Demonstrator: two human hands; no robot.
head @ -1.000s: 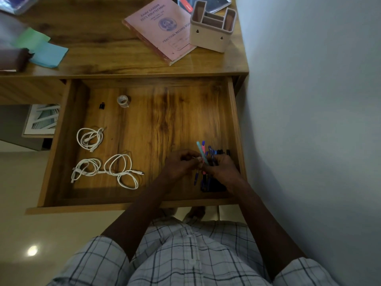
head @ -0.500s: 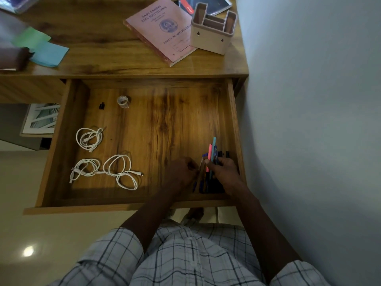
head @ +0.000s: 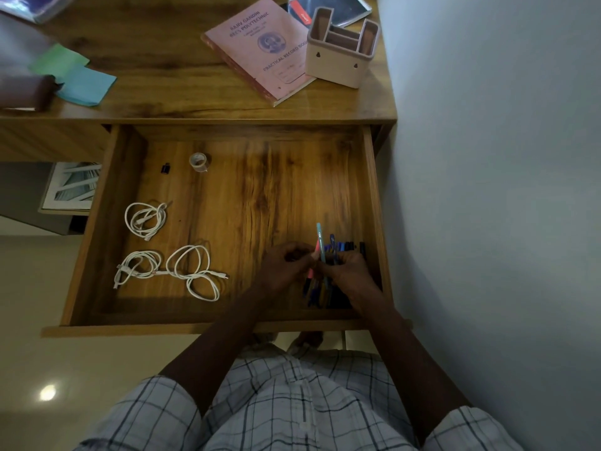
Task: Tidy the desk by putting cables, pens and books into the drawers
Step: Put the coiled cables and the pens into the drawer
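Fingers (head: 335,267), right hand (head: 353,275): curled round the teal pen (head: 319,239), which stood almost upright
Fingers, left hand (head: 282,265): curled, tips meeting at the pink pen (head: 314,260) just left of the teal one, apparently pinching it
Pen pile (head: 328,296): dark and blue pens bunched in the near right corner of the drawer (head: 371,190), under and beside both hands
Cables (head: 145,219): three white coils lay on the drawer floor at the left, well apart from the pens
Step in hand (judged): last two pens being laid with the pile
Done (judged): cables stowed; most pens stowed; pen holder (head: 341,55) on the desk (head: 182,102) showed no pens
Left (judged): books, namely the pink record book (head: 257,48) and the dark notebook (head: 330,9) behind the holder; another book (head: 34,6) at the far left edge, partly out of view
Other drawer contents: tape roll (head: 199,161) and a small black adapter (head: 165,167) at the far left
Other desk items: green and blue sticky notes (head: 85,85), a dark pouch (head: 26,92)
Obstruction (judged): holder sat on the record book's corner; it would need lifting first
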